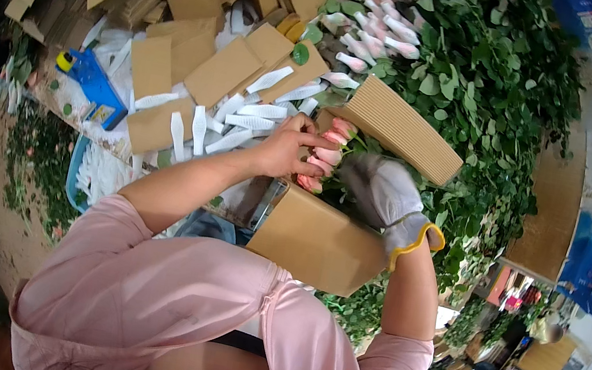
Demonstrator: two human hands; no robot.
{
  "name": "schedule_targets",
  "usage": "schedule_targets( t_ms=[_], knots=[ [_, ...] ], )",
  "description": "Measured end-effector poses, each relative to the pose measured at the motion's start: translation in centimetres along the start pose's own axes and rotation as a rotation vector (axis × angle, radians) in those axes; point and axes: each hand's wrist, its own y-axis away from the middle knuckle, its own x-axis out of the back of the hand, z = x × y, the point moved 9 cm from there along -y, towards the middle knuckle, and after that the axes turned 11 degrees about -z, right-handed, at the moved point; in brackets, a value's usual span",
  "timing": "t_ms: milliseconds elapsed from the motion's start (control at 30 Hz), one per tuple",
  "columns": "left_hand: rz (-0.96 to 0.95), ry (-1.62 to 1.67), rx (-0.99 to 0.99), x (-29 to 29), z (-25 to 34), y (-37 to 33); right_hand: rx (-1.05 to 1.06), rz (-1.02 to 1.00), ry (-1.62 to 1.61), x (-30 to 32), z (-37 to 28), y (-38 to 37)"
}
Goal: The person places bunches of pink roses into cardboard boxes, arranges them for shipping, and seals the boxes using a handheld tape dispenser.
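My bare left hand [288, 150] rests on a row of pink roses [326, 156], its fingers closed against the blooms. The roses lie between two upright flaps of cardboard, a corrugated flap [405, 129] on the far side and a plain brown flap [322, 241] on the near side. My right hand [383, 191], in a white-grey glove with a yellow cuff, is just right of the blooms over the stem side. Motion smears its fingers, so their grip cannot be made out. White foam sleeves [250, 121] lie scattered left of my left hand.
Cut cardboard pieces [225, 69] cover the table at the far left, beside a blue tool [95, 86] with a yellow knob. Sleeved roses [382, 34] and dense green foliage [482, 75] fill the far right. A light blue basket [75, 178] holds white sleeves.
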Motion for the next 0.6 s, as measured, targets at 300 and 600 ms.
schedule_targets(
  t_ms=[300, 600],
  knots=[
    [-0.018, 0.008, -0.006, -0.2, 0.5, -0.3, 0.025, 0.209, -1.536, -4.7, 4.8, -5.0],
    [-0.004, 0.013, -0.032, -0.1, 0.2, -0.6, -0.269, 1.191, -0.487, -3.5, 4.8, 21.7]
  ],
)
